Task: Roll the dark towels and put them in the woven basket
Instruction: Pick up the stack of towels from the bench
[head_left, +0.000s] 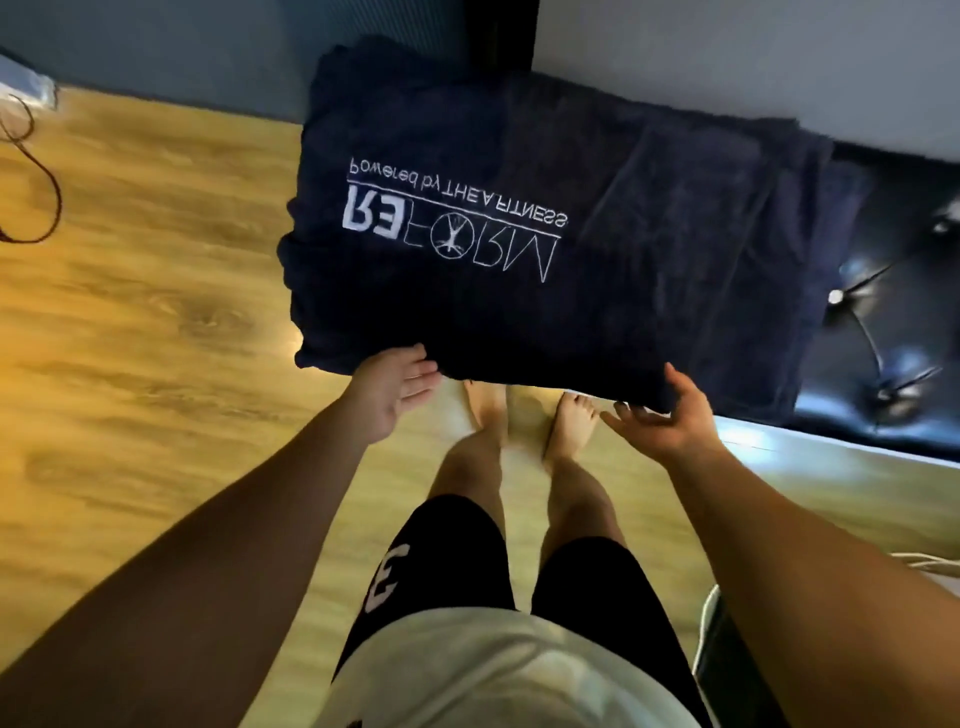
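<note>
**Rolling not started; no basket in sight**

The wooden floor (130, 338) fills most of my view. Across it the dark towel (519, 312) lies spread flat, white lettering up, partly on the black padded surface (893, 332) and overhanging it toward me and to the left. I see no roll in it, so I judge everything is still to do: rolling, then carrying.

I cannot find the woven basket. A pale-rimmed thing (709, 634) at my lower right is too cut off to name.

My left hand (395, 389) has straight, relaxed fingers touching the near hem and holds nothing. My right hand (665, 421) is spread wide at the near right corner, thumb above the hem, fingers below, not closed.

My bare feet (571, 421) stand just under that edge. A thin cable (47, 208) loops well away on the left.
</note>
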